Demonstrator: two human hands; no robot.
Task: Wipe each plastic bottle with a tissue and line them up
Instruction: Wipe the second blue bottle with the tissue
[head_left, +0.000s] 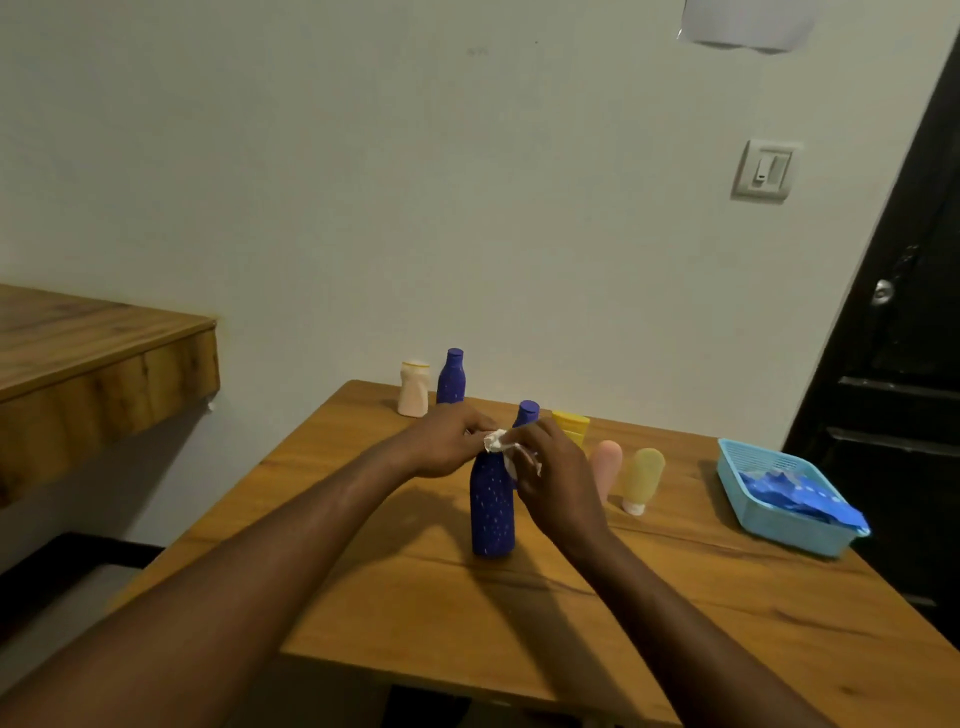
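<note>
A dark blue speckled bottle (491, 512) stands upright mid-table. My left hand (445, 441) grips its top from the left. My right hand (553, 470) holds a crumpled white tissue (497, 440) against the bottle's neck, which is hidden. Just behind stand another blue bottle (528, 411) and a yellow bottle (571, 425). To the right stand a pink tube (608, 465) and a pale yellow tube (643, 478). At the table's far edge a peach bottle (414, 389) and a third blue bottle (451, 376) stand side by side.
A light blue plastic basket (779, 530) holding a blue packet sits at the right of the wooden table (467, 623). A wooden shelf (104, 358) juts out at the left. A dark door stands at the right.
</note>
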